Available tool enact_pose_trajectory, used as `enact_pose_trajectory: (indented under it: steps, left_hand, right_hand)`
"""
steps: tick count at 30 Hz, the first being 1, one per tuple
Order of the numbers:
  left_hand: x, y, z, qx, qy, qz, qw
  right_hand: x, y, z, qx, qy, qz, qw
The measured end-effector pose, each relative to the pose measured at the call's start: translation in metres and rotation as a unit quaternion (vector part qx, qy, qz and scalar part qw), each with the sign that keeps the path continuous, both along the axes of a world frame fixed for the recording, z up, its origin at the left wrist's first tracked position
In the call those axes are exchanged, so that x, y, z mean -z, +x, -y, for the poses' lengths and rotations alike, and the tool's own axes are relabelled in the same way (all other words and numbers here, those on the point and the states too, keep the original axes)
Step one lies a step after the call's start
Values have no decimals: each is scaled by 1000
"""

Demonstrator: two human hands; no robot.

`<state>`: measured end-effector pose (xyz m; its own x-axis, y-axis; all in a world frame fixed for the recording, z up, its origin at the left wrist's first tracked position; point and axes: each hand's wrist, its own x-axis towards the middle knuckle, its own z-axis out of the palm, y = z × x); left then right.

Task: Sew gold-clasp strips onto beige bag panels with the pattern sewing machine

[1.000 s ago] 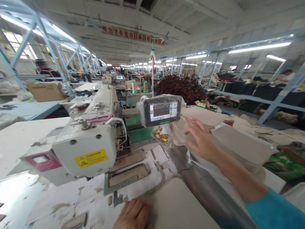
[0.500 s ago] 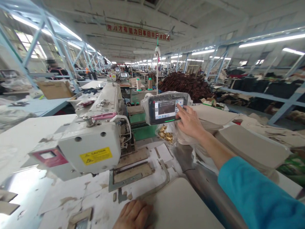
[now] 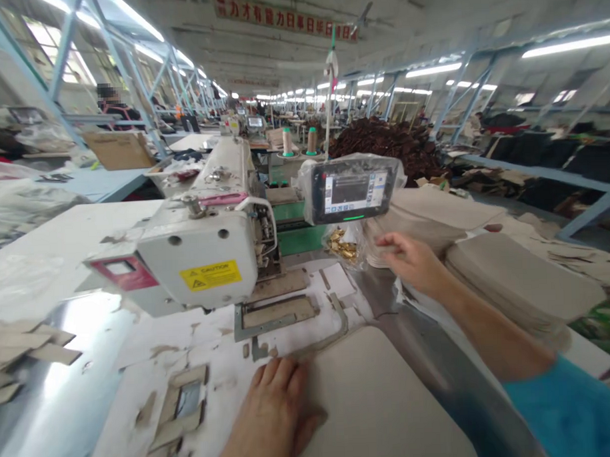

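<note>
My left hand (image 3: pixel 272 419) lies flat and open on the near edge of a beige fabric panel (image 3: pixel 376 399) on the sewing table. My right hand (image 3: pixel 409 261) hovers below the plastic-wrapped touch-screen control panel (image 3: pixel 356 190), fingers loosely curled, slightly blurred, holding nothing that I can see. It is just left of a stack of beige cut pieces (image 3: pixel 517 281). The white industrial sewing machine (image 3: pixel 205 238) with a yellow caution label stands to the left, and a metal clamp frame (image 3: pixel 278 313) lies under its head.
A bag of gold metal parts (image 3: pixel 341 244) sits under the screen. Loose beige scraps (image 3: pixel 24 348) lie at the far left. Thread cones (image 3: pixel 288 142) and a brown pile (image 3: pixel 382 142) stand behind. A person (image 3: pixel 111 105) is at a far bench.
My right hand reached up, touched the control screen, then dropped below it. The view shifted down and left; my left hand stayed on the fabric panel.
</note>
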<state>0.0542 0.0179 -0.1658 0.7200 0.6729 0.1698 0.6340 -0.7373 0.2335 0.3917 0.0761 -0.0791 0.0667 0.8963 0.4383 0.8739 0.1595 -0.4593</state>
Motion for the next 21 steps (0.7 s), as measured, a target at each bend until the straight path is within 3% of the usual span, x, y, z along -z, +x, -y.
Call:
enact_pose_trajectory:
  steps: [2,4,7,10,13,16,18,20,21]
  left_hand:
    - [-13,6,2,-12,-66,-17,998]
    - [-21,9,0,-22,-110,-16,994]
    - [-24,10,-5,-31,-134,5,990]
    - [-23,6,-4,-18,-108,8,994]
    - [-24,-2,4,59,-55,17,997]
    - [-29,-13,14,179,-107,105,972]
    - [-33,-19,18,125,-183,201,954]
    - [-35,-21,17,18,-230,262,937]
    - [-35,-20,16,-1,-240,262,935]
  right_hand:
    - [26,-12,31,-36,-128,-52,990]
    - [53,-25,61,-63,-188,-65,978]
    - [88,-42,99,-64,-165,-62,982]
    - [110,-56,123,-16,-111,-65,991]
    - [113,-65,138,13,-80,-62,995]
    - [102,-69,150,16,-31,-92,995]
    - [92,-66,155,-1,-53,-161,986]
    - [83,-58,153,-17,-157,-255,954]
    - [79,-52,149,-14,-208,-291,934]
